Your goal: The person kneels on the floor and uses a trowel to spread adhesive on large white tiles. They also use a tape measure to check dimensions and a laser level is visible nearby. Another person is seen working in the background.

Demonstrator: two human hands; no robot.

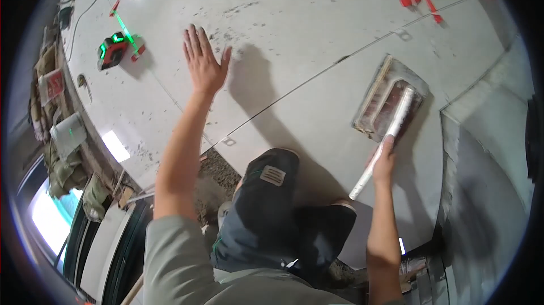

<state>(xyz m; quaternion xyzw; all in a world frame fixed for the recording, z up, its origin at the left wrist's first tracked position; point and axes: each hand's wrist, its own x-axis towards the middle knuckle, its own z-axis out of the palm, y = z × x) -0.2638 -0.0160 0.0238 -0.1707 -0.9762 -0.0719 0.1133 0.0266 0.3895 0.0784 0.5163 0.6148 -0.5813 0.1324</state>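
Right hand (pixel 385 161) is holding a white stick (pixel 365 177), grip wrapped round it; the far end is overlapping the float (pixel 374 103), over the tile (pixel 317 39). Left hand (pixel 203 67) is splaying open, holding nothing — contact unclear. Possible risk: off-centre pressure tipping the tile, trapped grit (pixel 241 7) scratching it.

We've got nothing readable out there, folks! We spot a pale patch (pixel 273 175) on the dark shorts (pixel 255 206), its lines too small for us; and over left, a red-and-white packet (pixel 54 84), its markings a blur to us!
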